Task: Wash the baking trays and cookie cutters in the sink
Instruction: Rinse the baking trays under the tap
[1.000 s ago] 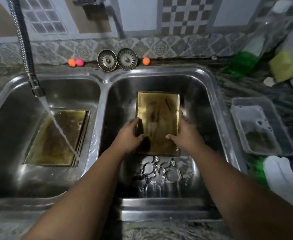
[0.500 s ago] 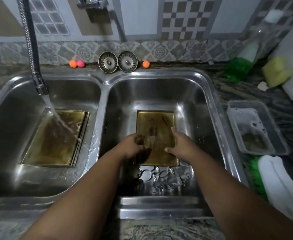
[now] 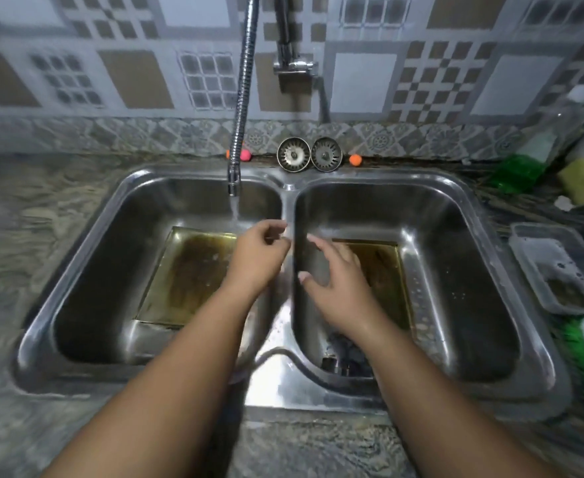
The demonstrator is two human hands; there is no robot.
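Your left hand (image 3: 259, 260) hangs at the centre of the frame, fingers loosely curled round nothing, just right of the water (image 3: 234, 212) falling from the spout (image 3: 234, 182). Your right hand (image 3: 335, 291) is spread wide and empty over the near left corner of the right tray (image 3: 385, 270); you cannot tell from here whether it touches. Both trays lie flat on the basin floors. The left tray (image 3: 187, 274) is in the left basin by the stream, and the right tray is in the right basin. The cutters (image 3: 342, 358) sit in a dark heap below your right wrist.

Watch the film on those trays. They look wet and greasy, so a one-handed lift by the thin rim may well slip and bang the steel. The cutters are half hidden under your forearm, and groping for them blind could nick a finger. Water hitting a flat tray is likely to spray towards you.

The ridge (image 3: 287, 215) between the basins lies right under your hands, and the spout hangs just above it. A tray carried across must clear both. Each basin has bare floor on its outer side. At the right of the frame the counter is crowded with a tub (image 3: 556, 270) and a green bottle (image 3: 514, 174).
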